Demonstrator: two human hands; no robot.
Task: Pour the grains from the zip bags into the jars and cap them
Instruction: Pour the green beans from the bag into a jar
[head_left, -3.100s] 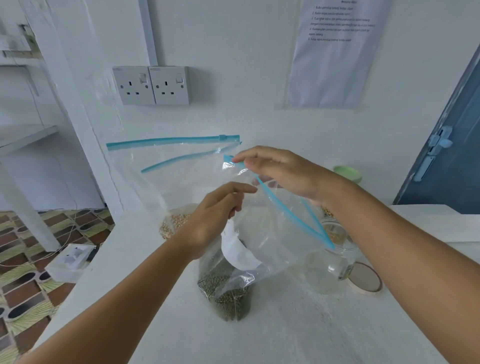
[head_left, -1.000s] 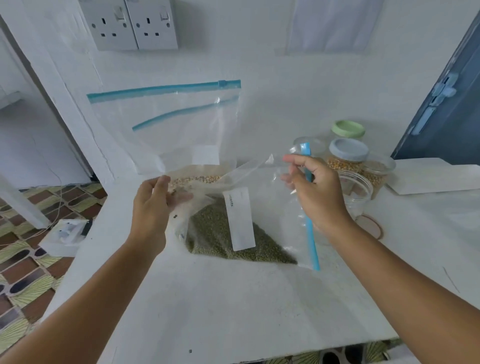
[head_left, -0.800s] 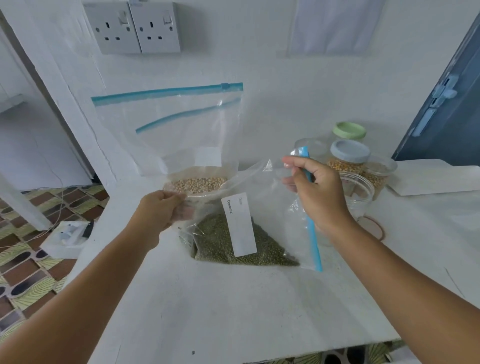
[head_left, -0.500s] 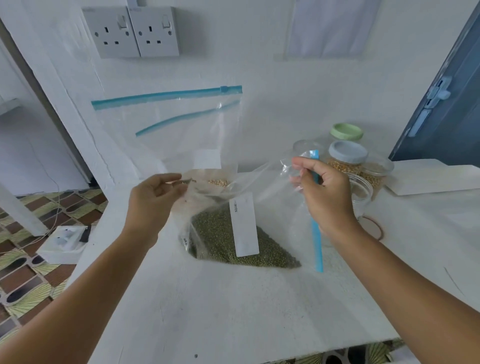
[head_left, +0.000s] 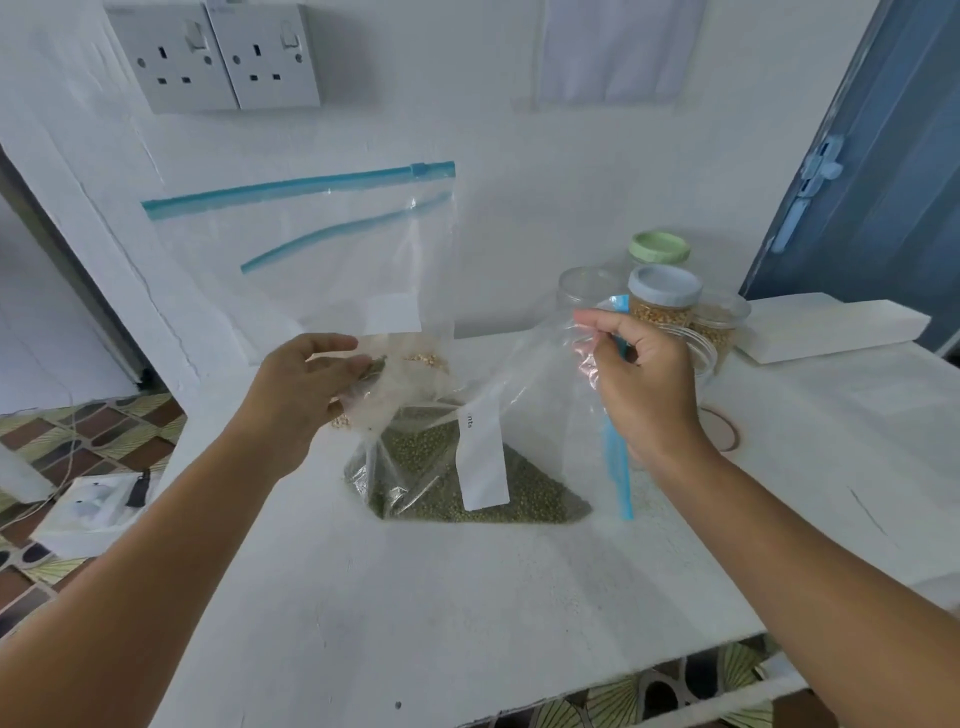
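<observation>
Head view, left to right from the green-grain bag lying on the white table: left of it, the left hand pinches its rumpled corner; right of it, the right hand grips the blue zip edge. Behind that hand stands an uncapped jar. Best to lift both corners evenly, mouth kept taut over the jar.

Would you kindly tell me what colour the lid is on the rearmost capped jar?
Pale green: the round lid on the rearmost jar, clearest in the head view.

Glossy clear plastic zip bag
</observation>
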